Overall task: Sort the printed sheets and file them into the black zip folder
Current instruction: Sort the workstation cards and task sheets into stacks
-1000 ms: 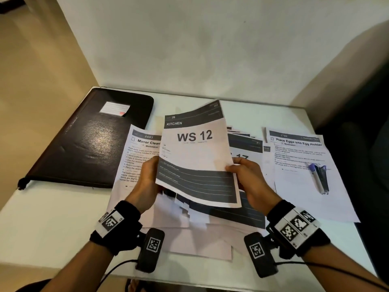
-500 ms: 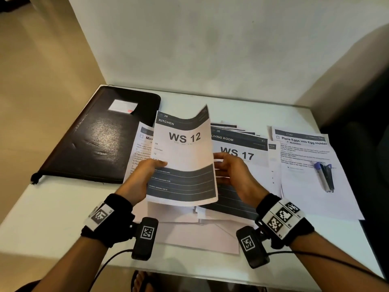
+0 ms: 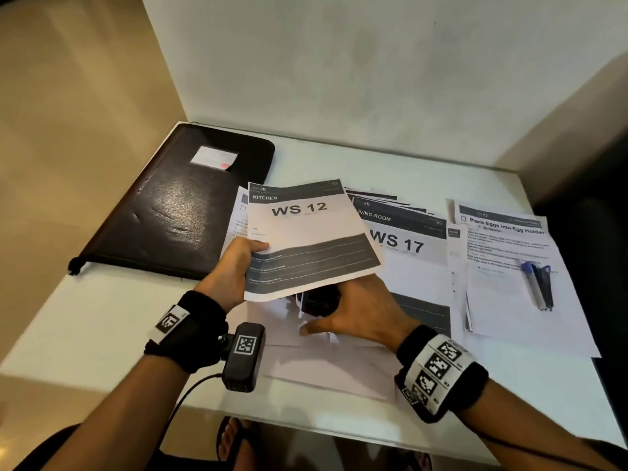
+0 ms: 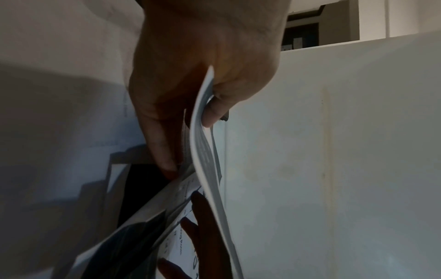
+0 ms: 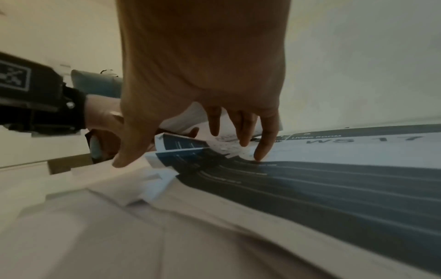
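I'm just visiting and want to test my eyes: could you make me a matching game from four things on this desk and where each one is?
Things:
1. WS 12 sheet
2. WS 17 sheet
3. black zip folder
4. pens

Places:
A. closed, far left
B. on the egg holder sheet
C. gripped by the left hand
D. flat, mid-table

Pairs: 1-C, 2-D, 3-A, 4-B

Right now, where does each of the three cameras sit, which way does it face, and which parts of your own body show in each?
Head: worn on the head, looking forward and down at the table; both forearms, left hand and right hand show.
Left wrist: looks along the left hand, which pinches the WS 12 sheet.
Right wrist: looks along the right hand, fingers spread over the WS 17 sheet; the left wristband shows.
Shared: head and right wrist both show the WS 17 sheet.
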